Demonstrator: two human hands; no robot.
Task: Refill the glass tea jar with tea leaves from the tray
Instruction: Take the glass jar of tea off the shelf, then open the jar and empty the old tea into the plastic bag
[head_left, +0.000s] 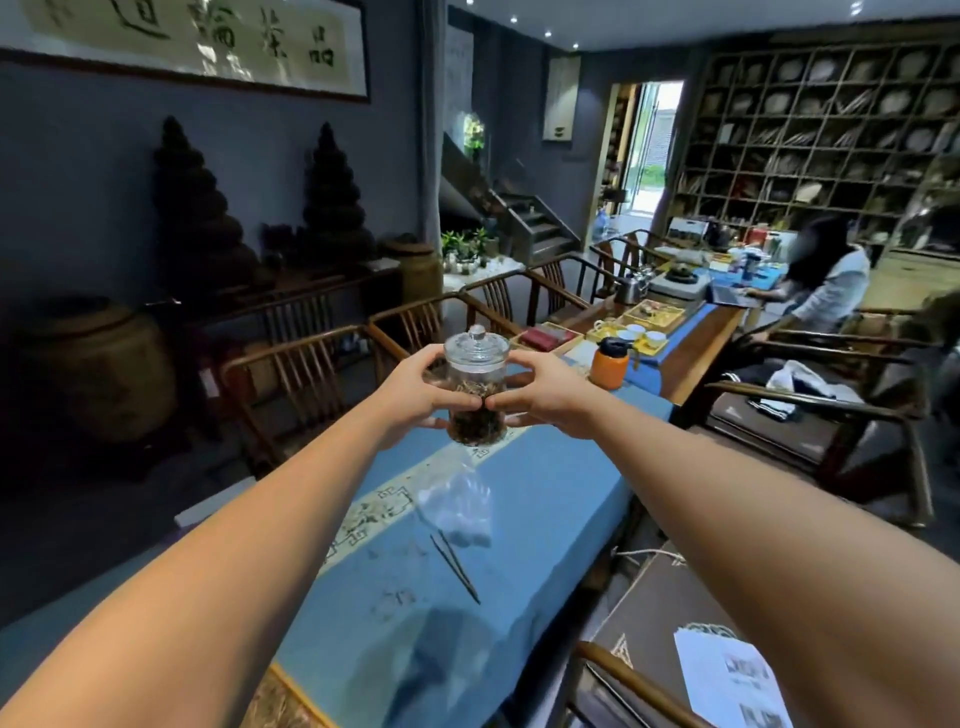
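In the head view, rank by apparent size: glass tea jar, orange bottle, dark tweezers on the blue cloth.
1. glass tea jar, held up nearer the camera, so its lead is partly nearness.
2. dark tweezers, long but very thin.
3. orange bottle, farther away.

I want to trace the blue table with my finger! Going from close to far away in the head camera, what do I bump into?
Dark tweezers → clear plastic bag → glass tea jar held up in both hands → orange bottle → white teacups → metal kettle.

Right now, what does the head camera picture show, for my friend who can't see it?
Two bare hands, left hand and right hand, hold a lidded glass tea jar, partly filled with dark tea leaves, above a blue tablecloth. Dark tweezers lie below.
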